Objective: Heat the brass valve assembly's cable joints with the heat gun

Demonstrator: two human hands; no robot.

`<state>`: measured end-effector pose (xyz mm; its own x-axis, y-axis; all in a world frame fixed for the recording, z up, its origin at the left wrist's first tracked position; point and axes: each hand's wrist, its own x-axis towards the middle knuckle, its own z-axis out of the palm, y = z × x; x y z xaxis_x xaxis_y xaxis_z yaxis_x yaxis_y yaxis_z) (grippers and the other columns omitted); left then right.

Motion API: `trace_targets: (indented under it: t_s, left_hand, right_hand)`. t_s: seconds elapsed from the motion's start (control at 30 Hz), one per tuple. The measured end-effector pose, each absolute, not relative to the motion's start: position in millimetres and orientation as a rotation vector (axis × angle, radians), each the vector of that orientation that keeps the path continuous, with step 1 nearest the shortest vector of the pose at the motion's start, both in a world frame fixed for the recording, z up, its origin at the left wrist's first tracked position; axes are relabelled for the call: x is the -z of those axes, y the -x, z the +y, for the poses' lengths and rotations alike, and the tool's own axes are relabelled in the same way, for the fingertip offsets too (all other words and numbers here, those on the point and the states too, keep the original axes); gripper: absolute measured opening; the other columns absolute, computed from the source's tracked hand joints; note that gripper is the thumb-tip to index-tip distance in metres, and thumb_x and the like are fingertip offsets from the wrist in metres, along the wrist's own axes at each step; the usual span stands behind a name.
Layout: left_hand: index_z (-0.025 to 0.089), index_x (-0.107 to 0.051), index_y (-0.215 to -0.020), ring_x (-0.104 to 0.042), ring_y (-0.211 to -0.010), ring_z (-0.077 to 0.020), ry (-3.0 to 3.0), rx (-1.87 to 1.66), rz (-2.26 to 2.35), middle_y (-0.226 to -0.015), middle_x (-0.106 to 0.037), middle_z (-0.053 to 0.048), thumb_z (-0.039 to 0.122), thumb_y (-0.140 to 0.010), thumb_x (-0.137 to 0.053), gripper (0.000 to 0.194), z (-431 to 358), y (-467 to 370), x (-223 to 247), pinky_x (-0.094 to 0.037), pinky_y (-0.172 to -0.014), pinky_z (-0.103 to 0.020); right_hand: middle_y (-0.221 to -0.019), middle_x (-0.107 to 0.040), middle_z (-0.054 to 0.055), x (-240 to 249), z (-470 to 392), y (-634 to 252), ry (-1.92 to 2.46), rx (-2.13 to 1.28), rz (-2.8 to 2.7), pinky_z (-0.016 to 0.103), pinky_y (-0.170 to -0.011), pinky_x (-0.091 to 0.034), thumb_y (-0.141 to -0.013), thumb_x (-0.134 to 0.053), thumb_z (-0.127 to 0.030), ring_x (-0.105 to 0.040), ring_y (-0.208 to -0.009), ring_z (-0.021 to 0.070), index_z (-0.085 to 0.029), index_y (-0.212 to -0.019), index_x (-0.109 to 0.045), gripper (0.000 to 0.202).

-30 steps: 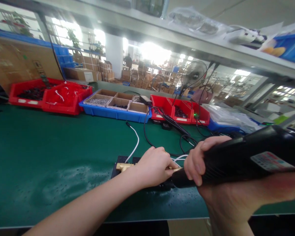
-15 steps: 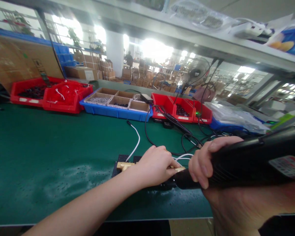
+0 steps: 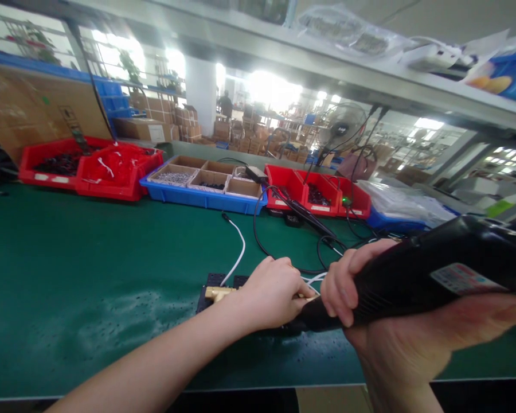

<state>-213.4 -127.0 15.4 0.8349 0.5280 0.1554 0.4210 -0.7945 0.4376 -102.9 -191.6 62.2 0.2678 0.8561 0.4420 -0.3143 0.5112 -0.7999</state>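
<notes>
My right hand (image 3: 344,287) is wrapped round a thick black electric screwdriver (image 3: 395,281) with a white-and-red label and a tapering nose pointing left. The nose reaches the fingertips of my left hand (image 3: 275,292); its very tip is hidden. My left hand is closed, thumb and fingers pinched on a brass fitting that shows only as a sliver by the fingertips. Beneath the left wrist, a brass tee fitting (image 3: 217,293) sits on a black block (image 3: 203,299) on the green mat. A white cable (image 3: 243,244) with a black plug rises from behind the block.
Red bins (image 3: 112,175) of small parts stand at the back left. A blue divided tray (image 3: 198,198) holds screws in the middle, with more red bins (image 3: 313,195) to its right. A black pen-like tool (image 3: 312,218) and looped cables lie before them. An overhead shelf (image 3: 249,43) crosses above.
The electric screwdriver and my right hand have shifted a little left, with the screwdriver's nose now closer against my left fingertips. My left hand has stayed nearly still.
</notes>
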Motion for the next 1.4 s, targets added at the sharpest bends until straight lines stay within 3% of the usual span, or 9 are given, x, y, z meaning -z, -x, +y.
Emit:
trace_targets:
  t_s: [0.2, 0.33, 0.43, 0.53, 0.7, 1.03, 1.23, 1.4]
  left_hand:
    - [0.029, -0.078, -0.083, -0.060, -0.087, -0.0224, -2.638, -0.385, 0.719, -0.079, -0.073, 0.000, 0.017, -0.089, -0.064, 0.019, -129, 213, -16, -0.036, -0.069, -0.031]
    - [0.030, -0.077, -0.083, -0.059, -0.086, -0.0227, -2.656, -0.354, 0.738, -0.075, -0.071, 0.000, 0.027, -0.094, -0.063, 0.018, -131, 217, -20, -0.034, -0.069, -0.032]
    - [0.030, -0.075, -0.089, -0.059, -0.089, -0.0218, -2.655, -0.424, 0.740, -0.084, -0.070, 0.001, 0.028, -0.090, -0.069, 0.006, -132, 226, -21, -0.035, -0.070, -0.032]
    - [0.028, -0.072, -0.099, -0.059, -0.092, -0.0213, -2.650, -0.484, 0.771, -0.091, -0.069, 0.002, 0.030, -0.085, -0.076, 0.015, -137, 240, -22, -0.036, -0.072, -0.032]
    - [0.022, -0.070, -0.087, -0.059, -0.090, -0.0200, -2.655, -0.407, 0.754, -0.086, -0.067, 0.001, 0.027, -0.086, -0.074, 0.007, -143, 254, -18, -0.037, -0.073, -0.033]
    - [0.020, -0.070, -0.085, -0.058, -0.084, -0.0198, -2.678, -0.391, 0.732, -0.082, -0.067, 0.001, 0.025, -0.090, -0.069, 0.007, -141, 253, -16, -0.037, -0.072, -0.033]
    - [0.021, -0.073, -0.093, -0.060, -0.083, -0.0213, -2.674, -0.384, 0.726, -0.083, -0.067, -0.001, 0.025, -0.092, -0.067, 0.007, -143, 253, -12, -0.039, -0.074, -0.034]
    - [0.018, -0.071, -0.087, -0.061, -0.084, -0.0213, -2.664, -0.405, 0.736, -0.083, -0.067, -0.002, 0.025, -0.090, -0.069, 0.008, -143, 255, -11, -0.041, -0.074, -0.032]
  right_hand:
    - [-0.036, -0.047, -0.002, -70, -192, 109, 0.724, -0.825, -0.986, 0.023, -0.026, -0.030, -0.056, -0.072, -0.085, -0.038, -0.024, 0.0140, -0.017, -0.059, -0.066, 0.069]
    - [-0.043, -0.053, -0.001, -82, -200, 107, 0.665, -0.865, -1.040, 0.022, -0.029, -0.035, -0.066, -0.067, -0.084, -0.045, -0.028, 0.0137, -0.016, -0.069, -0.069, 0.068]
    - [-0.044, -0.055, -0.001, -86, -204, 107, 0.637, -0.861, -1.091, 0.021, -0.030, -0.036, -0.073, -0.062, -0.082, -0.047, -0.030, 0.0128, -0.015, -0.070, -0.069, 0.068]
    - [-0.045, -0.056, 0.000, -84, -203, 110, 0.635, -0.838, -1.094, 0.021, -0.030, -0.035, -0.073, -0.062, -0.082, -0.046, -0.029, 0.0128, -0.016, -0.071, -0.069, 0.066]
    - [-0.046, -0.056, -0.001, -76, -202, 111, 0.652, -0.854, -1.085, 0.023, -0.029, -0.035, -0.072, -0.062, -0.084, -0.045, -0.029, 0.0139, -0.017, -0.072, -0.068, 0.067]
    - [-0.044, -0.056, 0.000, -72, -198, 113, 0.672, -0.860, -1.073, 0.024, -0.029, -0.035, -0.067, -0.064, -0.085, -0.046, -0.028, 0.0151, -0.018, -0.072, -0.069, 0.068]
    - [-0.045, -0.057, 0.001, -69, -200, 116, 0.695, -0.867, -1.014, 0.026, -0.027, -0.034, -0.060, -0.071, -0.084, -0.045, -0.027, 0.0167, -0.017, -0.070, -0.069, 0.068]
    - [-0.046, -0.057, 0.000, -68, -200, 114, 0.656, -0.842, -1.101, 0.024, -0.029, -0.036, -0.070, -0.063, -0.084, -0.046, -0.030, 0.0147, -0.017, -0.073, -0.071, 0.067]
